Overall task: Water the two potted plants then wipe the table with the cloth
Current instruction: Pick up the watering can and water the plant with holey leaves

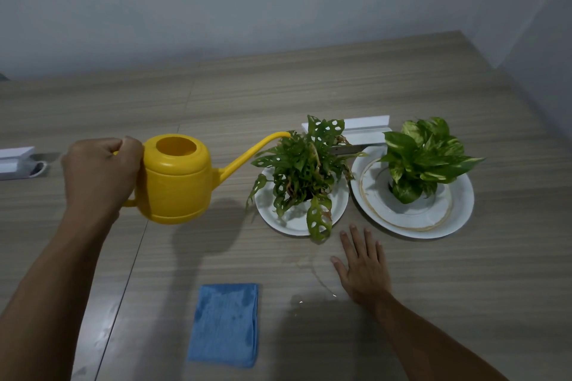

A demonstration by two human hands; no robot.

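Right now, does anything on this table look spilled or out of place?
Yes. A thin wet ring and droplets glisten on the table beside the flat right hand, near the blue cloth, which shows darker damp patches. Nothing else looks odd.

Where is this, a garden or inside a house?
Probably indoors, a plain room: a wood-look table against a bare wall, with two potted plants on white plates.

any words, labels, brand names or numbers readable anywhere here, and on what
None can be read.
The yellow watering can held by the left hand is plain.
The blue cloth, both plates and the white rails show no print.
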